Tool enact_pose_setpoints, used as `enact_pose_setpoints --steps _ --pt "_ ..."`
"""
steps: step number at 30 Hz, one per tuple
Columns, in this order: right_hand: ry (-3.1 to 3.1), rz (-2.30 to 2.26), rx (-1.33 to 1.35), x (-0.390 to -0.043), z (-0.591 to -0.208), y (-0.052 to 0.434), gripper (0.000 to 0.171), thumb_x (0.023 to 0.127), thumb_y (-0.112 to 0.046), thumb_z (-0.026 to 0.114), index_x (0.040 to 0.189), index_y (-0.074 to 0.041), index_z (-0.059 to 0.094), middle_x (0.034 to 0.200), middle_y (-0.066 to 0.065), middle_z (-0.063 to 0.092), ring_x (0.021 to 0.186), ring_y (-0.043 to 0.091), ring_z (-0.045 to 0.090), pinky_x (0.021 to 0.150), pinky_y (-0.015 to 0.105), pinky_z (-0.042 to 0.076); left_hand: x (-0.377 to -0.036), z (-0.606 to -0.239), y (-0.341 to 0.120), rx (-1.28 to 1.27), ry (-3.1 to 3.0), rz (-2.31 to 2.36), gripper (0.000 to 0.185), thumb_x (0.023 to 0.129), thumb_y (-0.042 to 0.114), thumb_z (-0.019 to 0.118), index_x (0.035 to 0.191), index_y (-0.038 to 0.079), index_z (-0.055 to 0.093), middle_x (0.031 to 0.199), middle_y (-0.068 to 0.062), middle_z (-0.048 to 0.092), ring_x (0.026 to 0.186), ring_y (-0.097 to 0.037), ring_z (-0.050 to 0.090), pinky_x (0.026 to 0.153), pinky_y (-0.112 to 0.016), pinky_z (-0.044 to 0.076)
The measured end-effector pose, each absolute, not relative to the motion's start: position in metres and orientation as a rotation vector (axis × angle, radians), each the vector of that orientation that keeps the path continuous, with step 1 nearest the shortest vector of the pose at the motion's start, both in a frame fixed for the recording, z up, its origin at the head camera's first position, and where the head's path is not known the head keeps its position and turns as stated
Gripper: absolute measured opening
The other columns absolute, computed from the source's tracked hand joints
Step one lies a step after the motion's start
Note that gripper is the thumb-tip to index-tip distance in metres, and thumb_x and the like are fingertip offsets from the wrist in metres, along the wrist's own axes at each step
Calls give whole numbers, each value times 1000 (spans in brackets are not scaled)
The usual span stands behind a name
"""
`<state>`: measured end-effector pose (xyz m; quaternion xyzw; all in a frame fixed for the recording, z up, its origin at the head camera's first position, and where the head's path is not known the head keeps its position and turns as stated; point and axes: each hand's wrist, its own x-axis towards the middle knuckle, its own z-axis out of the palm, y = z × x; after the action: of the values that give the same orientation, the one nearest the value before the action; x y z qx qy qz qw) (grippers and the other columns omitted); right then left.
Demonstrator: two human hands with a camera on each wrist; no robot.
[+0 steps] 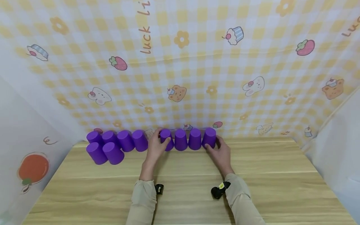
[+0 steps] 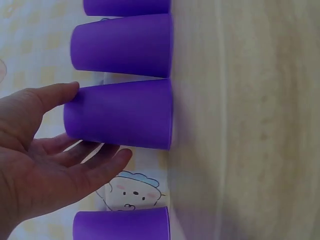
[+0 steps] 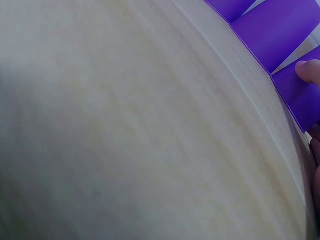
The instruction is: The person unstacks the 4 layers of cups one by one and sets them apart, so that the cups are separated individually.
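Several upside-down purple cups stand in a short row at the back of the table. My left hand (image 1: 156, 144) grips the leftmost cup (image 2: 120, 115) of this row, thumb on one side and fingers around the other. At the row's right end, my right hand (image 1: 221, 153) holds another purple cup (image 1: 209, 138), its thumb (image 3: 309, 71) pressed on the front and the other fingers partly hidden behind. Between the hands, two more cups, the left one (image 1: 181, 140) and the right one (image 1: 195, 139), stand side by side, untouched.
Left of my left hand, more upside-down purple cups (image 1: 126, 141) stand in a back row, with two cups (image 1: 113, 153) in front at the far left. A checked cloth (image 1: 197, 72) hangs right behind the wooden table (image 1: 185, 193).
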<state>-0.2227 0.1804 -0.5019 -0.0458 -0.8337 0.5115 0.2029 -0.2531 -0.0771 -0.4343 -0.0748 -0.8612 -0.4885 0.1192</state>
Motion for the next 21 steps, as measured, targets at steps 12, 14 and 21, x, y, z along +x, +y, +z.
enact_pose_setpoints --steps 12,14,21 --pt "-2327 1409 -120 -222 -501 179 61 69 -30 71 119 -5 46 118 14 49 109 23 46 91 29 37 -242 -413 -92 -192 -2534 -1381 49 73 22 68 115 6 49 107 -13 55 100 -24 50 85 -37 40" --pt "-2318 1418 -116 -223 -502 180 61 69 -30 70 120 -6 46 118 13 49 109 23 46 92 29 37 -240 -408 -96 -200 -2538 -1393 50 73 24 68 116 7 49 109 -13 54 101 -23 49 84 -37 41" --pt "-2313 1425 -115 -223 -502 180 62 69 -32 70 120 -7 46 118 12 49 109 22 45 92 30 36 -233 -397 -106 -241 -2532 -1455 52 73 24 68 118 7 48 110 -13 54 99 -24 51 81 -40 43"
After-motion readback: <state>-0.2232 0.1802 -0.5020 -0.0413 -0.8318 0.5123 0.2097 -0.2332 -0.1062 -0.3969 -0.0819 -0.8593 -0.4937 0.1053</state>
